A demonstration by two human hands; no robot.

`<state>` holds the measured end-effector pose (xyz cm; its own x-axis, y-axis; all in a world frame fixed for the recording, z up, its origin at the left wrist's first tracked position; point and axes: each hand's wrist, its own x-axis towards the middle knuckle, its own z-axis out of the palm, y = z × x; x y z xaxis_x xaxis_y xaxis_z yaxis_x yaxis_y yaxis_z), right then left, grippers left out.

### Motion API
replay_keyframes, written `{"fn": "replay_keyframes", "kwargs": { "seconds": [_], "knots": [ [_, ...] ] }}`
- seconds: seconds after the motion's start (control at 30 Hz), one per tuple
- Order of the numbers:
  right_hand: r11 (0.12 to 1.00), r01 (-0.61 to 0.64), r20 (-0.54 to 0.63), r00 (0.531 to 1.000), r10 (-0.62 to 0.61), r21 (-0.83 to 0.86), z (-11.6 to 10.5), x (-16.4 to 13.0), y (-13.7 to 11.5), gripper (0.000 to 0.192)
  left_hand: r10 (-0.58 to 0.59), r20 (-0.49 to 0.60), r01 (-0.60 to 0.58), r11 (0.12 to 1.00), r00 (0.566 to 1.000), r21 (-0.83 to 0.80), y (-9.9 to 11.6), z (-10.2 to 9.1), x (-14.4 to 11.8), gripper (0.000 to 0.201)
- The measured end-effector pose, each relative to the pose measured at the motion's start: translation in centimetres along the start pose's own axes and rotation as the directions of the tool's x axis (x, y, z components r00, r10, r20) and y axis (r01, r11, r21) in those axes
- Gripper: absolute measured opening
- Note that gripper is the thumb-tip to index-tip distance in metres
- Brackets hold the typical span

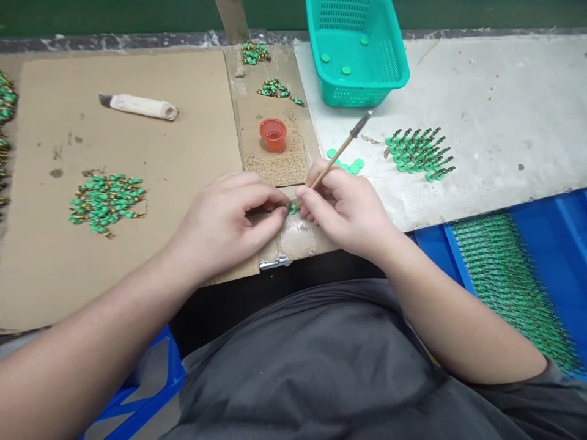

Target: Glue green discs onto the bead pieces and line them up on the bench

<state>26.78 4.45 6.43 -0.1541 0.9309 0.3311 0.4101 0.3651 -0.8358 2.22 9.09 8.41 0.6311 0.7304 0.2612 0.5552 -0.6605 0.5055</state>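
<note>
- Blue tray [564,244], nearest on the right, below the table edge: filled with rows of green pieces [509,287]; its rim runs just beside the right forearm.
- Left hand [224,223]: fingers curled, thumb and forefinger pinched shut on a small green part [291,209] at the near edge of the table.
- Right hand [348,211]: fingertips closed on the same small green part from the other side; it also grips a thin brush [342,150], whose handle slants up and away to the right, dark tip toward the basket.
- The two hands meet fingertip to fingertip over a taped cardboard strip [293,235] at the table's front edge.
- Loose green discs [351,165]: on the grey surface just beyond the right hand.
- Heap of green and yellow parts [106,201]: on the cardboard sheet [46,256], well apart from the left hand, with bare cardboard between.
- Red cup [273,134]: upright on a speckled cardboard piece, beyond the hands.
- Ordered cluster of green pieces [419,154]: on the grey slab [504,122] to the right, with bare slab around it.
- Wrapped tool [140,106]: lying flat on the far cardboard.
- Teal basket [389,67]: at the far edge, a few green discs inside.
- Small piles of parts [277,89]: near the back edge, left of the basket.
</note>
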Motion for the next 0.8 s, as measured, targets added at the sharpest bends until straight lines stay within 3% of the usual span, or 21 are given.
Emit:
{"fn": "replay_keyframes", "kwargs": {
  "seconds": [0.23,0.6,0.8],
  "knots": [
    [0.985,0.167,0.135,0.978,-0.159,-0.046,-0.73,0.83,0.13,0.037,0.031,-0.014,-0.031,0.999,0.999,-0.025,-0.41,0.21,-0.04,0.02],
    [0.955,0.268,0.17,0.954,-0.245,-0.128,-0.76,0.81,0.11,0.023,-0.029,0.014,0.03,0.999,0.999,-0.03,-0.13,0.12,0.1,0.027],
    [0.937,0.33,0.157,0.937,-0.312,-0.111,-0.89,0.89,0.55,0.025,-0.013,0.012,0.014,0.999,1.0,-0.042,-0.28,0.17,0.18,0.025]
  ]
}}
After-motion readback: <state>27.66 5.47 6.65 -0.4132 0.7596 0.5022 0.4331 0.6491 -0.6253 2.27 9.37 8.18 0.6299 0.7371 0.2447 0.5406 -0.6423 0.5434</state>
